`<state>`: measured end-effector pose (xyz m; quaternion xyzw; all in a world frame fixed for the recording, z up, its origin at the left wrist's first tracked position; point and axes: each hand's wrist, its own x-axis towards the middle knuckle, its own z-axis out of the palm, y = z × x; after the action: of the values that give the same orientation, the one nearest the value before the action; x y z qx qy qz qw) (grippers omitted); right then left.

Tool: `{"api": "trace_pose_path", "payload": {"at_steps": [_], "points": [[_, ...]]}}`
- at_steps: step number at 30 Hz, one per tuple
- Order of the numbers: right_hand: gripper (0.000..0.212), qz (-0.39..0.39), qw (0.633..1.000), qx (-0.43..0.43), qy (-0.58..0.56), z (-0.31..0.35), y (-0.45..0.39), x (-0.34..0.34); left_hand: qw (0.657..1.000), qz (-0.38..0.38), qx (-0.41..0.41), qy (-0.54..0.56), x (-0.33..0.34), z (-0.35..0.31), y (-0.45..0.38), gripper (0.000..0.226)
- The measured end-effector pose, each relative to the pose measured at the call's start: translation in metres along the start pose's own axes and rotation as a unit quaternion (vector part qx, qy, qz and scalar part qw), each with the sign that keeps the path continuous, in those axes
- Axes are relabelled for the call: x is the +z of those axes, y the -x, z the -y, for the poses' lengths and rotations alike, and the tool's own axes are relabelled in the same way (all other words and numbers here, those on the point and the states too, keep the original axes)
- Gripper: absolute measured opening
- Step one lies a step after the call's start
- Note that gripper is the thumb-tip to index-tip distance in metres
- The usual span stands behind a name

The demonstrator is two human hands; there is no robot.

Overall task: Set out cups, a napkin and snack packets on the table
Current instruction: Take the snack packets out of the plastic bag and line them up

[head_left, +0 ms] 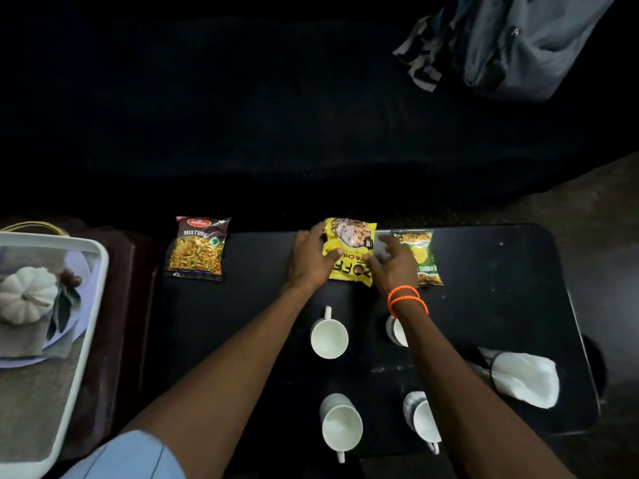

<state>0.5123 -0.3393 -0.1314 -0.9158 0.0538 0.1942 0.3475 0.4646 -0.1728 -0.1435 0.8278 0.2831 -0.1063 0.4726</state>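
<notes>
A yellow snack packet (351, 247) lies at the far middle of the black table (501, 271). My left hand (311, 259) grips its left edge. My right hand (396, 267), with orange bands at the wrist, rests at its lower right corner with fingers spread. A dark "Mixture" packet (197, 248) lies to the left, a green-and-yellow packet (423, 257) to the right, partly behind my right hand. Several white cups stand nearer me: one (328, 335), one (397, 330) half hidden by my right arm, one (341, 425) and one (422, 421). A white napkin (525, 378) lies at the right.
A white tray (86, 305) on a dark brown stand at the left holds a white pumpkin ornament (26, 293) and a plate. A grey bag (518, 46) sits on the dark seat beyond the table. Brown floor shows at the right.
</notes>
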Motion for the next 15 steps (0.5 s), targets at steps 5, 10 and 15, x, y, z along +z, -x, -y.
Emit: {"api": "trace_pose_path", "payload": {"at_steps": [5,10,15], "points": [[0.062,0.092,0.986,-0.113,0.075,0.011,-0.011,0.003,0.996,0.045,0.038,-0.068,0.009,-0.006,0.000,0.077],[0.062,0.118,0.978,-0.136,0.109,0.003,-0.006,0.000,0.993,0.082,-0.009,-0.089,0.014,-0.004,0.013,0.084],[0.063,0.115,0.973,-0.156,0.125,-0.001,-0.005,0.001,0.988,0.088,-0.043,-0.118,0.019,0.000,0.014,0.097]]}}
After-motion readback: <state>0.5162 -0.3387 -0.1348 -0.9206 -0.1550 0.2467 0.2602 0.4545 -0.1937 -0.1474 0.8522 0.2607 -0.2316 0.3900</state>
